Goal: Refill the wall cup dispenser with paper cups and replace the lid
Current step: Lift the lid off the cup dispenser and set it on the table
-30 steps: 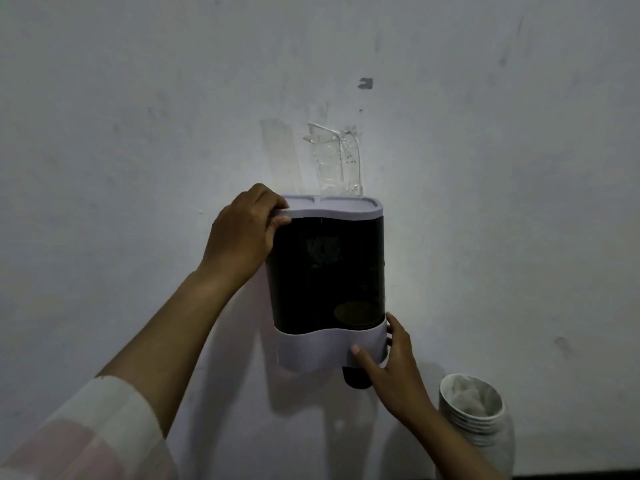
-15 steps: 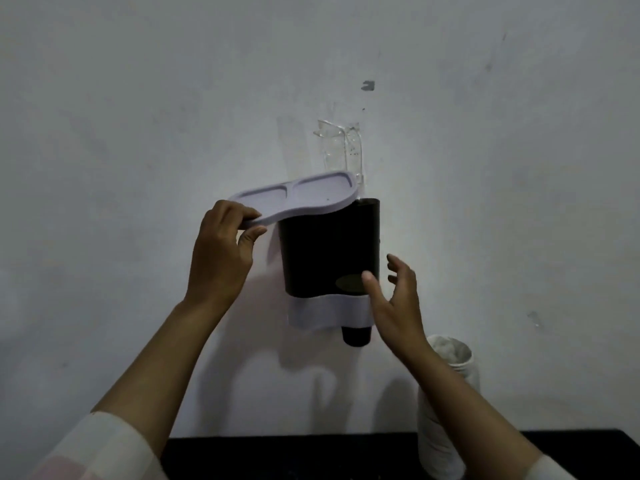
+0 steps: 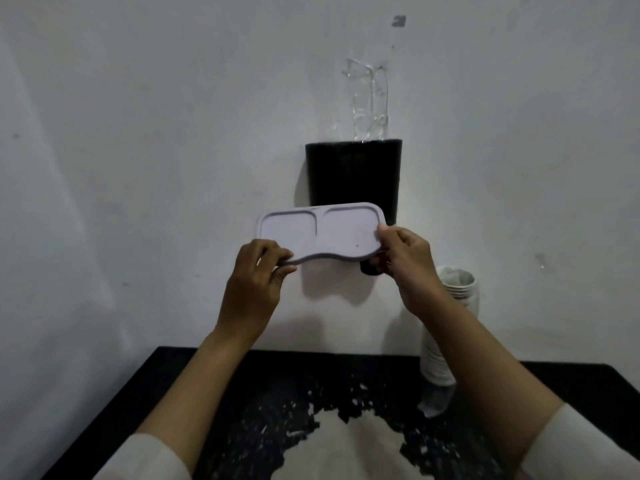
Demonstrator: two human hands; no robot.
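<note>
The dark cup dispenser (image 3: pixel 353 178) hangs on the white wall with its top uncovered. Its pale lilac lid (image 3: pixel 320 232), with two recessed panels, is off and held level in front of the dispenser's lower part, hiding it. My left hand (image 3: pixel 254 289) pinches the lid's near left edge. My right hand (image 3: pixel 408 265) pinches its right end. A dark cup bottom (image 3: pixel 370 268) pokes out below the lid. A tall stack of white paper cups (image 3: pixel 446 323) in a clear sleeve stands on the table at the right, against the wall.
A black table (image 3: pixel 214 393) with a worn, pale patch in the middle runs below the dispenser. A clear plastic hook (image 3: pixel 369 98) is stuck on the wall above the dispenser. The wall to the left is bare.
The lid has come off the dispenser and moved down in front of it. My right hand left the dispenser body and took hold of the lid's right end. The view tilted down.
</note>
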